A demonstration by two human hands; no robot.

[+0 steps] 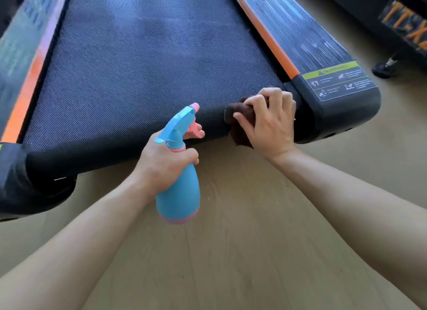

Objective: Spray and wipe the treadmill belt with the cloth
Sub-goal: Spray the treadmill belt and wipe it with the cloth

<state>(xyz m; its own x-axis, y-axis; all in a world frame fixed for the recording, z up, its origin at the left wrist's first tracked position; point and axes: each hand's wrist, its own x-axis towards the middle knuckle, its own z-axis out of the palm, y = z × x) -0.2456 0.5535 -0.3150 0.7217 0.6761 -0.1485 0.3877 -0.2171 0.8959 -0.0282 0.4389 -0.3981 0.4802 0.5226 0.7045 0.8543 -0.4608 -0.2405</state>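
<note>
Seems early in the wiping: pressing a crumpled dark-brown cloth (pixel 242 115) onto the black textured treadmill belt (pixel 143 67)'s near corner with the right hand (pixel 270 122), curled round it. Gripping a blue-and-pink plastic spray bottle (pixel 179 189) in the left hand (pixel 166 164), just left. Left to cover, apparently: belt beyond both hands. Hemmed in rightward by a black labelled end cap (pixel 335 94).

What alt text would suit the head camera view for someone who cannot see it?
A person's right hand grips a bunched dark brown cloth against the near right corner of a black treadmill belt, beside the side rail's end cap. The left hand holds a blue and pink spray bottle, nozzle pointing toward the belt, above a wooden floor.
</note>
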